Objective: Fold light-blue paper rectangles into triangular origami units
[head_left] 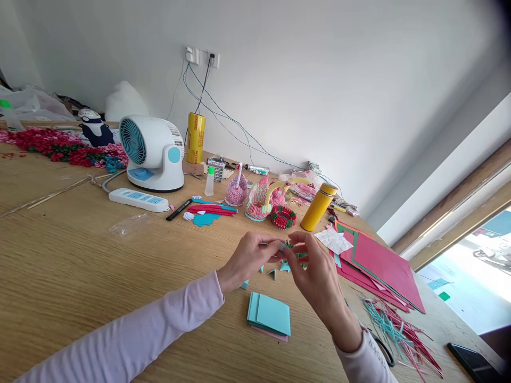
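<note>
Pinching folded paper piece (284, 246) — between fingers of both hands.

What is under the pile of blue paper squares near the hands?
Under the blue paper squares a pink sheet peeks out at the front edge, and beneath that lies the wooden table. How many sheets the pile holds, and what colours they are, stays hidden by the top ones.

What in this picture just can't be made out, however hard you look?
- Head view: the small folded paper piece is mostly hidden by the fingertips of the left hand and right hand.
- The scissors are partly covered by the right sleeve.
- The phone is cut off by the frame's edge.
- The yellow can's print is too small to read.
</note>
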